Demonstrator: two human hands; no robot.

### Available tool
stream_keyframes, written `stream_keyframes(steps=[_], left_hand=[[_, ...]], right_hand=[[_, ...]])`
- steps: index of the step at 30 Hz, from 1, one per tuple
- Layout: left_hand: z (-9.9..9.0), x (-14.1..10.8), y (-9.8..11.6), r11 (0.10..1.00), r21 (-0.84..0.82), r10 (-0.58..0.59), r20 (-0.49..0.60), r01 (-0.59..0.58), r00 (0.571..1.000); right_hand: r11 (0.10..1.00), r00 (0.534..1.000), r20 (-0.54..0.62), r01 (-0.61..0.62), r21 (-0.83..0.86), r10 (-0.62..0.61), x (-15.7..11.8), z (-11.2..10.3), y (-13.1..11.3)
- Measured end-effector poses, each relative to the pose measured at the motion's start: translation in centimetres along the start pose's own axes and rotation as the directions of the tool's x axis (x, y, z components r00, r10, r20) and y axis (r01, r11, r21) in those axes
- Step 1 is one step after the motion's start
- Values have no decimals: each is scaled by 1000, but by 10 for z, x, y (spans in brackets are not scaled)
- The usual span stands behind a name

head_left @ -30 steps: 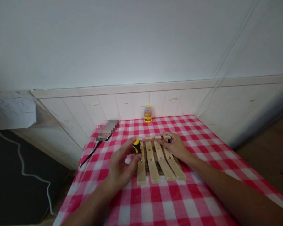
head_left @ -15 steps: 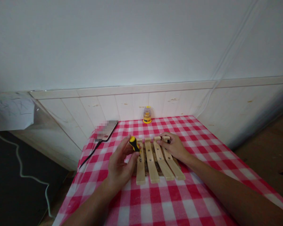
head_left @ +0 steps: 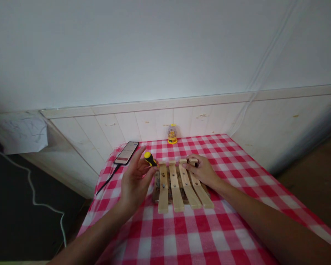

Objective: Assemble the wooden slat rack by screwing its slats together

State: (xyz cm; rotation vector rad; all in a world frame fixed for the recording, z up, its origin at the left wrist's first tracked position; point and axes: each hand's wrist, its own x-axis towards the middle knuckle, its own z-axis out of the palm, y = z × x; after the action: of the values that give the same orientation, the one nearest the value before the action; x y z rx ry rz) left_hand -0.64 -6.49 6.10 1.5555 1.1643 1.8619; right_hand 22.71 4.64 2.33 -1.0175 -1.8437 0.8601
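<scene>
With the slats as the dial's centre and 12 toward the wall [head_left: 91, 129], the left hand [head_left: 134, 186] was at 9 o'clock. Its grip pinched the driver [head_left: 150, 158] between thumb and fingers, the index finger lifted off. The driver leaned, its yellow cap toward 10 and its shaft end toward 4; whether its tip touched anything could not be told.

The four slats [head_left: 163, 202] lay side by side over a dark board [head_left: 155, 193] on the cloth-covered surface [head_left: 194, 243]. The right hand [head_left: 206, 172], at 2 o'clock, steadied the far ends of the two right slats, thumb bent over and fingers behind.

The near screw [head_left: 163, 186] in the leftmost slat looked raised. Turning it well seemed to call for an upright shaft, the tip seated squarely, and light downward pressure; at that slant it could slip and mark the wood. Bracing nearer that slat would probably have limited rocking.

The phone [head_left: 126, 153] lay at 10, the bit case [head_left: 172, 135] at 12.
</scene>
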Motion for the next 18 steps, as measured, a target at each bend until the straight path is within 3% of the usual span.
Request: stream_keyframes(steps=[2,9,12,18], left_hand=[[-1,9,6,999,35,-36,60,34,998],[15,13,-9,998,59,26,-22,-24,999],[17,7,-19,999,-11,38,-103,-39,994],[17,2,-27,989,-145,21,-88,-34,996]], right_hand=[[1000,1000,1,-1,8,1,0,0,0],[1000,1000,-25,8,10,-7,-1,0,-3],[1000,1000,-27,5,4,-5,-1,0,-4],[1000,1000,-8,-17,-4,17,-1,-1,-3]])
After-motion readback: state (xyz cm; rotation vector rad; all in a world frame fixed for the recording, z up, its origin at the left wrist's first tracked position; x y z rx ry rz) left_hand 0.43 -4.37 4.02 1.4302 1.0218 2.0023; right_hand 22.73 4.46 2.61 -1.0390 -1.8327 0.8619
